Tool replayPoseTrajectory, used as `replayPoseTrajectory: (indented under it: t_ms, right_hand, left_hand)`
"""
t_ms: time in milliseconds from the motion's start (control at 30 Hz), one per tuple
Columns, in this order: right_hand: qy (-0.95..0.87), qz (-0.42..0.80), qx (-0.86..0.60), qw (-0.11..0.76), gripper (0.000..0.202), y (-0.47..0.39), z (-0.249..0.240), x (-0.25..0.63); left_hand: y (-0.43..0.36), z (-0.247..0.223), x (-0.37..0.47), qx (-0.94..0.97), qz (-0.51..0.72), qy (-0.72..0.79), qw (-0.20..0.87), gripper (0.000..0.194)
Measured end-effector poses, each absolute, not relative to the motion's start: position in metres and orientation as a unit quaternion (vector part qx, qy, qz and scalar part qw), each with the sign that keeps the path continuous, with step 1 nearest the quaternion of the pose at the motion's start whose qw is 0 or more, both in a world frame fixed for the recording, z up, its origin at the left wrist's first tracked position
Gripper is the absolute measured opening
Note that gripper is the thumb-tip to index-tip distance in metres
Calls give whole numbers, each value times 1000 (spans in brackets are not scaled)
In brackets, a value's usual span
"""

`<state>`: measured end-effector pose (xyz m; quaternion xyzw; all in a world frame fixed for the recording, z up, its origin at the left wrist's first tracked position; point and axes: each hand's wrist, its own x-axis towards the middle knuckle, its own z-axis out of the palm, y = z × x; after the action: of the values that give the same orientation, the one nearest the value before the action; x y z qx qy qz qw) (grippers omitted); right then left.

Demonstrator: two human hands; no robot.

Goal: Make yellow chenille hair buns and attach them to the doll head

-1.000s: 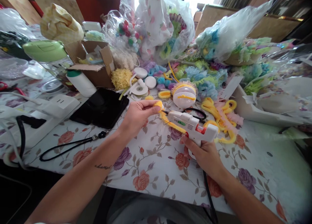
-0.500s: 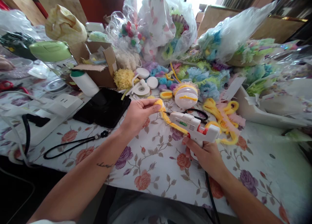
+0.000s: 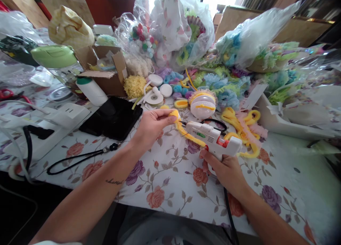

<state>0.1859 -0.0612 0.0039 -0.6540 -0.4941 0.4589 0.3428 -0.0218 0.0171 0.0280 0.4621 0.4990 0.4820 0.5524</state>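
Note:
My left hand pinches the end of a fuzzy yellow strip, with a small white piece showing at the fingertips. From there the strip trails right, passing behind the glue gun. My right hand is wrapped round the handle of a white glue gun with red parts. Its dark nozzle points left, close to the yellow strip by my left fingers; I cannot tell whether they touch. Beyond the gun sits a white ribbed ball with a ruffled, yellow-trimmed top. A yellow ring lies left of it.
A black phone-like slab with a wrist strap lies left of my left hand, near a white power strip. Yellow cord coils at right beside a white foam box. Bags of pompoms and ruffles crowd the back. The gun's black cable hangs over the front edge.
Both hands and the glue gun stay almost in place, with the nozzle still by the strip. A hand at the far left edge has gone out of view.

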Motion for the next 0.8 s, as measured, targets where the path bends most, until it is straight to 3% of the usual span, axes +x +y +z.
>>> replayPoseTrajectory:
  t_ms: [800]
  right_hand:
    - [-505, 447, -659, 334, 30, -59, 4, 187]
  left_hand:
    - [18, 28, -24, 455, 500, 495, 546, 30]
